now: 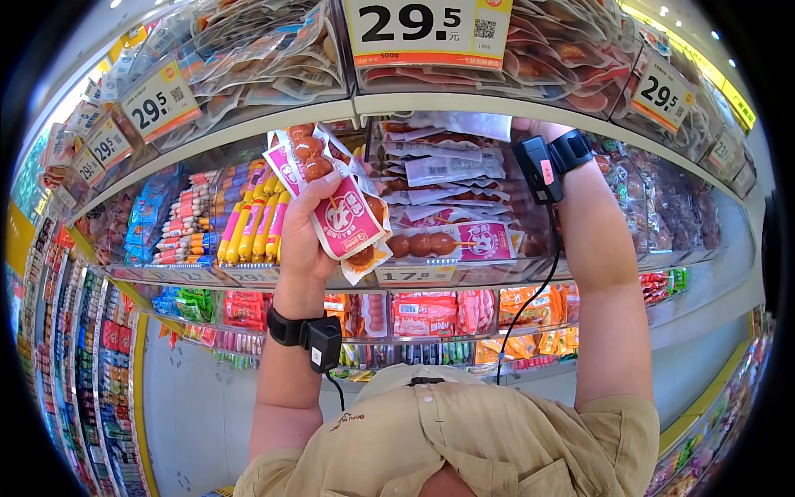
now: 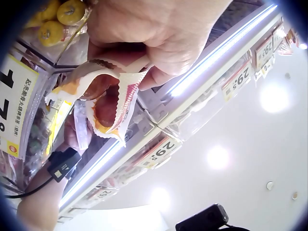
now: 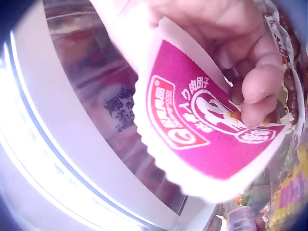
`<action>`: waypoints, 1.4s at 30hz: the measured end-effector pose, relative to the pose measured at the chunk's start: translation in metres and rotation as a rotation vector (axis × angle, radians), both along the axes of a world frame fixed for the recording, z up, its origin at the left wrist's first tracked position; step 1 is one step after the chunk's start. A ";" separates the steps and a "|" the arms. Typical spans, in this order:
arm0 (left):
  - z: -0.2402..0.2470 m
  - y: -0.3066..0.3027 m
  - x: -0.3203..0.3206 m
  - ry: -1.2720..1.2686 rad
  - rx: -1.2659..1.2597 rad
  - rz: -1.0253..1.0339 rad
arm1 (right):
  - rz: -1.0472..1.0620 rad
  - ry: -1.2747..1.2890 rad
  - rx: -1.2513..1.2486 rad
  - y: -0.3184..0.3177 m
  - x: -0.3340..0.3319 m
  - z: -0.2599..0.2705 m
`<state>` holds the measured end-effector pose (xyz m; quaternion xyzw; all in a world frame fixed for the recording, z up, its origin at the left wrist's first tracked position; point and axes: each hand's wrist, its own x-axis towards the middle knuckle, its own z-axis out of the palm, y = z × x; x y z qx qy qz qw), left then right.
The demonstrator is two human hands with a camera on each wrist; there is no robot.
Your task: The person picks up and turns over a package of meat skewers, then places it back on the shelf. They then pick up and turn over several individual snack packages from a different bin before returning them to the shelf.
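In the head view my left hand (image 1: 305, 228) grips pink-and-white packets of meatball skewers (image 1: 352, 222), its thumb across their front. The left wrist view shows the crimped ends of these packets (image 2: 126, 103) below the curled fingers of the left hand (image 2: 149, 29). My right hand (image 3: 240, 53) pinches another meatball skewer packet (image 3: 202, 120), whose printed pink end faces the right wrist camera. In the head view that hand reaches in under the upper shelf, mostly hidden by the shelf lip. Below it, stacked skewer packets (image 1: 447, 170) fill a clear bin.
The upper shelf lip (image 1: 464, 108) runs close above both hands. Yellow-wrapped sausages (image 1: 252, 219) stand left of the bin, beside blue packets (image 1: 151, 215). A price tag (image 1: 414, 275) sits on the bin's front edge. Lower tiers hold pink packs (image 1: 439, 313). A cable (image 1: 530, 298) hangs from the right wrist.
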<state>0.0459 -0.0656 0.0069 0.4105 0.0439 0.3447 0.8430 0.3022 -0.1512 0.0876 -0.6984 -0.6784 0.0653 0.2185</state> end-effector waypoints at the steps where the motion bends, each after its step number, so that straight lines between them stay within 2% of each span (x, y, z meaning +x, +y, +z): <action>1: 0.000 0.000 0.000 -0.004 -0.001 -0.004 | -0.008 0.006 0.011 -0.001 0.001 0.000; 4: 0.000 0.000 0.000 -0.003 0.004 -0.004 | -0.092 0.005 0.160 -0.007 0.005 0.001; 7: 0.001 -0.001 0.000 -0.013 0.011 -0.011 | -0.203 -0.110 0.421 -0.011 0.019 -0.005; 10: 0.002 -0.001 0.000 -0.008 0.022 0.000 | -0.283 -0.223 0.544 -0.008 0.028 -0.015; 26: 0.001 -0.001 0.000 -0.019 0.013 -0.031 | -0.297 -0.250 0.477 0.010 0.012 -0.030; 32: 0.001 -0.001 0.000 -0.020 0.025 -0.021 | -0.300 -0.128 0.637 0.015 0.010 -0.035; 38: 0.004 -0.003 -0.001 -0.052 -0.009 -0.054 | -0.326 -0.411 0.606 0.024 0.018 -0.039; 42: -0.003 0.002 0.000 -0.012 0.021 -0.019 | -0.274 -0.402 0.641 0.046 0.036 -0.062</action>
